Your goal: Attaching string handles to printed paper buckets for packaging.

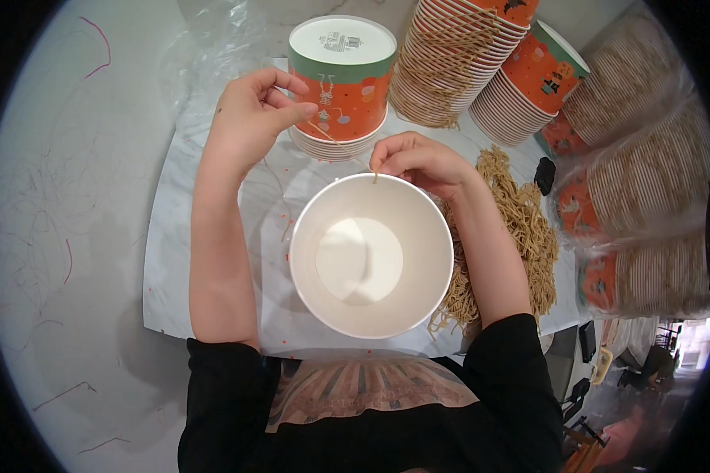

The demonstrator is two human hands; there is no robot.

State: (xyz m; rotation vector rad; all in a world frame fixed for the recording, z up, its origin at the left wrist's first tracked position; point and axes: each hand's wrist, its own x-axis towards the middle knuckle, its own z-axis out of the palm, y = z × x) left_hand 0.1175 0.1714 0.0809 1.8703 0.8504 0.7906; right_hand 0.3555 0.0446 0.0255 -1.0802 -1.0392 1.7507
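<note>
Cord [325, 133] in fingers [296, 117] by bucket [371, 317]

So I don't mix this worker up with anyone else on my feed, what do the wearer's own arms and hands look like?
The left hand and right hand are bare: no gloves, rings or watch show. A small dark spot marks the back of the left. Both forearms are uncovered below the loose, short black sleeves.
</note>
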